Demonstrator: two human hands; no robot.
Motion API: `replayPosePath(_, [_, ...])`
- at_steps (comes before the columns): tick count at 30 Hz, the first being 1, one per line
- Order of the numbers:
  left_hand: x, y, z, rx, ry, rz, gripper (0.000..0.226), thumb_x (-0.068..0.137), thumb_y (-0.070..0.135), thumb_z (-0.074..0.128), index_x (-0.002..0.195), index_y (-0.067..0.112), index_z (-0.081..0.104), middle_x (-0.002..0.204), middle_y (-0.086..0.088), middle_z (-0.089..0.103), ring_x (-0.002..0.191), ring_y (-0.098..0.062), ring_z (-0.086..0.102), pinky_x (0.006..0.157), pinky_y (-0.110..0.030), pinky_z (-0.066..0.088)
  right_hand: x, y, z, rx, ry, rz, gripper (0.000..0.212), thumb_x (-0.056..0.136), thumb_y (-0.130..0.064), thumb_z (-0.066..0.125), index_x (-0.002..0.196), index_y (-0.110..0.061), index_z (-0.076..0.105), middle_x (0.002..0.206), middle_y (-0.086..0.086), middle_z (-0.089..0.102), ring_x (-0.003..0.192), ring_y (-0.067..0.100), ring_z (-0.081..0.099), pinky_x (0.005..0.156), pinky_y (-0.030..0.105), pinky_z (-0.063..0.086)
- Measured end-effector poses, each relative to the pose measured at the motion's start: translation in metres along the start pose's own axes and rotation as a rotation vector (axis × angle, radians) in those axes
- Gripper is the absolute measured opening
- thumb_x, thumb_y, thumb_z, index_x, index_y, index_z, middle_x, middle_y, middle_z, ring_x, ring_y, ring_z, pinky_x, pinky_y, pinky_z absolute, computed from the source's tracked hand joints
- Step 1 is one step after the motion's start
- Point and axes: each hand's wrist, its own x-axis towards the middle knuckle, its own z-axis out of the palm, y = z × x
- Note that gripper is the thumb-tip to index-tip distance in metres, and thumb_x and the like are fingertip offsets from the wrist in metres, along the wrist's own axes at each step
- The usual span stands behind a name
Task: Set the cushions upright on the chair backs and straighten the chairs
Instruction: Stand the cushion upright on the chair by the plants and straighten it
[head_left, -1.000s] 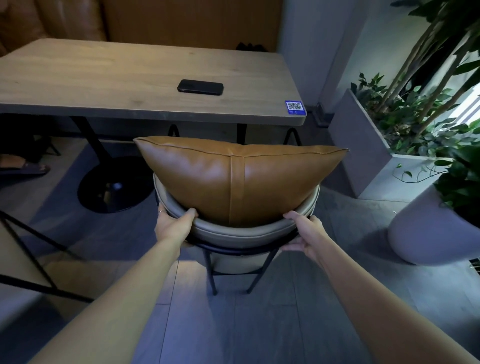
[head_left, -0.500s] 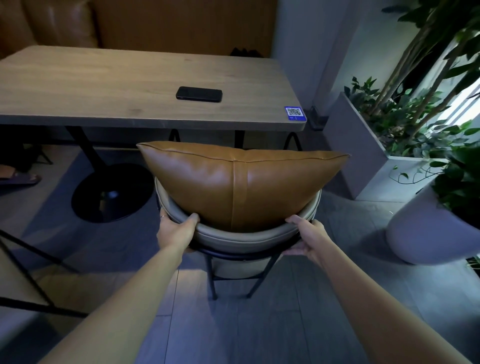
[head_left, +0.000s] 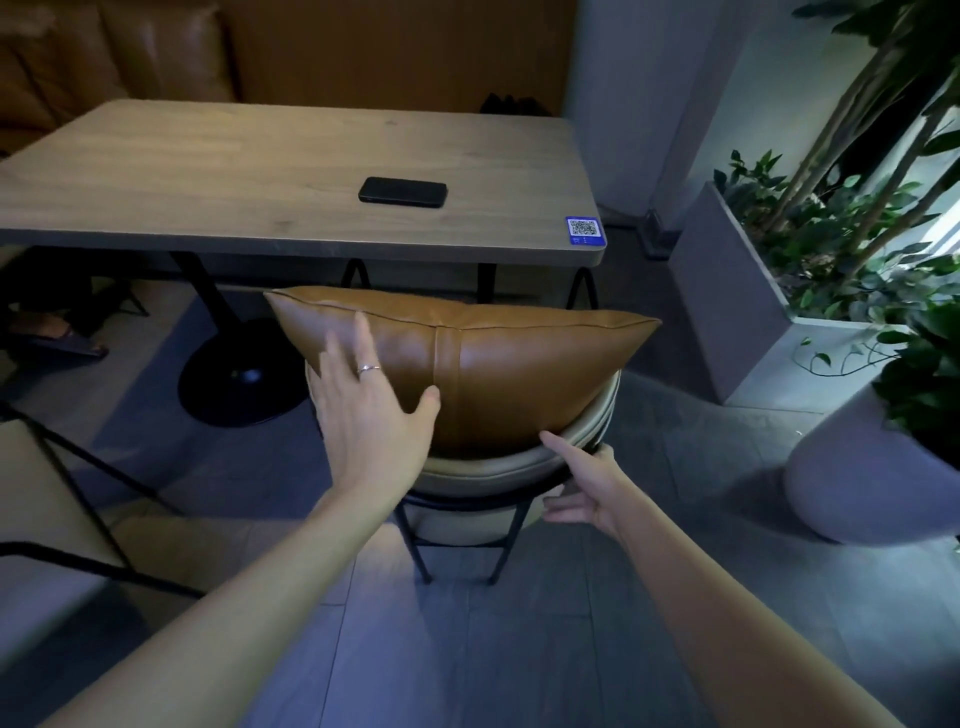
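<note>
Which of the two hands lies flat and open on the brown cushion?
The left hand, the one with a ring: its palm rests spread on the cushion. The right hand sits lower, on the chair back.

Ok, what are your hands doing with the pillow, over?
Left hand open, flat on cushion. Right hand gripping chair back. Cushion upright. Nothing in the way.

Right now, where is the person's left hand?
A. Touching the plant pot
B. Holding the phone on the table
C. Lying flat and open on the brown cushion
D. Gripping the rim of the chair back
C: the left hand lies open, fingers spread, on the brown cushion, while the right hand holds the rim of the chair back.
</note>
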Motion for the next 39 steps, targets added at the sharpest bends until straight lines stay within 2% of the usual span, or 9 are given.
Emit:
replayPosePath(2, [0.004, 0.029, 0.001, 0.146, -0.018, 0.202, 0.104, 0.087, 0.053, 0.071, 0.163, 0.030, 0.004, 0.173, -0.012, 0.007, 0.159, -0.032, 0.006, 0.125, -0.053, 0.011, 0.000, 0.000, -0.007, 0.025, -0.025, 0.010, 0.115, 0.082, -0.049, 0.085, 0.164, -0.034, 0.006, 0.164, 0.025, 0.036, 0.117, 0.048, 0.067, 0.073, 0.054, 0.066])
replayPosePath(4, [0.014, 0.055, 0.012, 0.267, -0.113, 0.350, 0.103, 0.085, 0.065, 0.065, 0.163, 0.033, 0.005, 0.174, -0.008, 0.007, 0.159, -0.028, 0.000, 0.124, -0.052, 0.003, 0.005, -0.001, -0.016, 0.068, -0.018, 0.007, 0.109, 0.083, -0.047, 0.084, 0.163, -0.033, 0.012, 0.163, 0.023, 0.038, 0.124, 0.047, 0.063, 0.077, 0.057, 0.065])
replayPosePath(9, [0.049, 0.105, 0.061, 0.471, -0.328, 0.527, 0.115, 0.072, 0.086, 0.058, 0.162, 0.040, 0.004, 0.174, -0.007, 0.008, 0.159, -0.032, -0.006, 0.122, -0.058, -0.008, 0.023, -0.013, -0.034, 0.130, 0.018, -0.025, 0.120, 0.079, -0.034, 0.084, 0.164, -0.036, 0.000, 0.161, 0.022, 0.041, 0.127, 0.050, 0.059, 0.089, 0.063, 0.060])
replayPosePath(13, [0.063, 0.120, 0.097, 0.499, -0.488, 0.470, 0.122, 0.064, 0.089, 0.062, 0.162, 0.042, 0.004, 0.173, -0.006, 0.014, 0.158, -0.036, 0.004, 0.123, -0.060, -0.001, 0.034, -0.024, -0.038, 0.123, -0.027, -0.009, 0.126, 0.070, -0.035, 0.081, 0.164, -0.038, -0.001, 0.163, 0.023, 0.036, 0.129, 0.053, 0.054, 0.086, 0.059, 0.062])
replayPosePath(16, [0.058, 0.116, 0.111, 0.495, -0.437, 0.455, 0.118, 0.063, 0.086, 0.063, 0.160, 0.041, 0.014, 0.169, -0.005, 0.026, 0.156, -0.036, 0.016, 0.123, -0.060, 0.008, 0.044, -0.031, -0.035, 0.123, -0.034, -0.015, 0.124, 0.064, -0.031, 0.077, 0.164, -0.037, 0.003, 0.162, 0.017, 0.035, 0.124, 0.051, 0.056, 0.082, 0.059, 0.063])
replayPosePath(19, [0.055, 0.114, 0.119, 0.488, -0.372, 0.478, 0.111, 0.065, 0.085, 0.061, 0.159, 0.041, 0.021, 0.164, -0.004, 0.034, 0.153, -0.035, 0.023, 0.121, -0.060, 0.013, 0.052, -0.035, -0.033, 0.129, -0.016, -0.011, 0.119, 0.065, -0.026, 0.075, 0.163, -0.032, 0.009, 0.159, 0.015, 0.039, 0.128, 0.048, 0.053, 0.079, 0.068, 0.061])
replayPosePath(26, [0.062, 0.116, 0.128, 0.475, -0.343, 0.478, 0.105, 0.068, 0.084, 0.061, 0.157, 0.042, 0.026, 0.162, -0.002, 0.038, 0.151, -0.033, 0.027, 0.120, -0.059, 0.017, 0.061, -0.038, -0.035, 0.143, -0.013, 0.030, 0.120, 0.073, -0.019, 0.073, 0.164, -0.041, 0.000, 0.163, 0.012, 0.034, 0.134, 0.051, 0.046, 0.083, 0.073, 0.057])
replayPosePath(32, [0.062, 0.112, 0.128, 0.473, -0.335, 0.486, 0.104, 0.069, 0.085, 0.059, 0.157, 0.042, 0.025, 0.162, -0.001, 0.037, 0.152, -0.032, 0.027, 0.120, -0.059, 0.017, 0.058, -0.036, -0.028, 0.160, 0.028, 0.035, 0.113, 0.080, -0.018, 0.069, 0.165, -0.041, -0.001, 0.162, 0.012, 0.036, 0.134, 0.050, 0.046, 0.076, 0.066, 0.058])
replayPosePath(39, [0.061, 0.106, 0.120, 0.472, -0.347, 0.488, 0.105, 0.068, 0.086, 0.059, 0.157, 0.043, 0.025, 0.163, -0.001, 0.037, 0.152, -0.032, 0.027, 0.120, -0.058, 0.017, 0.053, -0.031, -0.022, 0.156, 0.028, 0.030, 0.118, 0.074, -0.020, 0.070, 0.164, -0.044, -0.001, 0.162, 0.012, 0.035, 0.137, 0.050, 0.043, 0.086, 0.072, 0.057])
